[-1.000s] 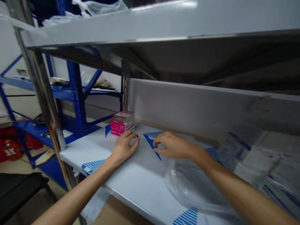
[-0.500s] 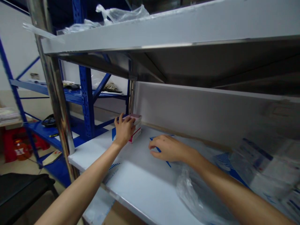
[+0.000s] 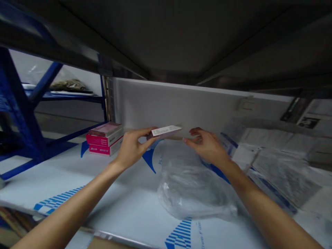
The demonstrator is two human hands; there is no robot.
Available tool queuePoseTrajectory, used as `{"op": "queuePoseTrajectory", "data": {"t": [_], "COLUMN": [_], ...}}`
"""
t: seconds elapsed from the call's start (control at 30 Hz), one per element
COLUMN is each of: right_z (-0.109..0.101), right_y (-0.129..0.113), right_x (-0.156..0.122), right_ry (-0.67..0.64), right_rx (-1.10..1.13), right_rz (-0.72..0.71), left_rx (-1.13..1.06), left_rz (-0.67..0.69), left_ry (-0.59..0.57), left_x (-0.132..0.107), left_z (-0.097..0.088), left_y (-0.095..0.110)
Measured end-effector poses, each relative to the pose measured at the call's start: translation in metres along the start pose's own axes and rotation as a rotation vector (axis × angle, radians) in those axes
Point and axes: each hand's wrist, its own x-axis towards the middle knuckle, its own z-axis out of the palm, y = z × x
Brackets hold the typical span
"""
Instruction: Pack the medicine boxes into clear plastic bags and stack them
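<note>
My left hand (image 3: 132, 147) grips one end of a small flat carton (image 3: 166, 131), raised above the shelf and tilted, with its white side towards me. To the right of the carton's far end is my right hand (image 3: 206, 145); its fingers are curved and apart, holding nothing. A short stack of pink and white cartons (image 3: 105, 140) sits left of my left hand, near the back corner. Below my hands a clear plastic bag (image 3: 192, 190) lies crumpled on the film-covered shelf (image 3: 124, 207).
On the right, white packages in clear plastic (image 3: 282, 162) take up the shelf. The dark underside of the upper shelf (image 3: 176, 41) hangs low overhead. A blue rack frame (image 3: 23, 103) stands at the left, and a pale panel (image 3: 168, 103) closes the back.
My left hand has lifted a carton from the stack and moved right with it. My right hand stays raised near it. The view has turned right and come closer to the shelf.
</note>
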Motion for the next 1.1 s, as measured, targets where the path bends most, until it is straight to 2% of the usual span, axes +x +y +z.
{"op": "queuePoseTrajectory", "data": {"t": [0.03,0.1,0.2,0.27,0.4,0.53,0.6,0.67,0.77,0.87,0.93,1.0,1.1], "right_z": [-0.007,-0.019,-0.032,-0.038,-0.044,-0.046,-0.046,-0.048,-0.053,-0.06,-0.063,-0.064,-0.065], "right_y": [0.015,0.038,0.059,0.067,0.075,0.076,0.076,0.077,0.08,0.082,0.081,0.078,0.072], "right_x": [-0.001,-0.007,-0.021,-0.029,-0.038,-0.04,-0.043,-0.047,-0.057,-0.066,-0.069,-0.07,-0.07], "right_ry": [-0.006,-0.125,-0.285,-0.295,-0.332,-0.395,-0.41,-0.368,-0.15,0.133,0.259,0.299,0.202], "right_rx": [0.102,0.376,0.747,0.86,0.943,0.878,0.82,0.72,0.377,0.039,-0.053,-0.052,0.106], "right_rz": [0.013,0.01,0.056,0.142,0.258,0.269,0.203,0.072,-0.239,-0.546,-0.662,-0.678,-0.529], "left_rx": [-0.118,-0.331,-0.505,-0.564,-0.673,-0.674,-0.645,-0.623,-0.543,-0.394,-0.34,-0.319,-0.338], "left_rz": [-0.037,-0.129,-0.286,-0.366,-0.422,-0.412,-0.376,-0.311,-0.14,0.134,0.28,0.324,0.226], "left_ry": [-0.02,-0.109,-0.268,-0.312,-0.273,-0.314,-0.402,-0.504,-0.551,-0.505,-0.469,-0.438,-0.431], "left_x": [0.004,0.014,0.028,0.033,0.034,0.031,0.031,0.03,0.029,0.028,0.027,0.026,0.023], "left_z": [0.009,0.025,0.049,0.064,0.083,0.08,0.071,0.061,0.049,0.043,0.041,0.039,0.038], "left_y": [0.008,0.022,0.036,0.04,0.038,0.031,0.03,0.029,0.031,0.036,0.04,0.043,0.045]}}
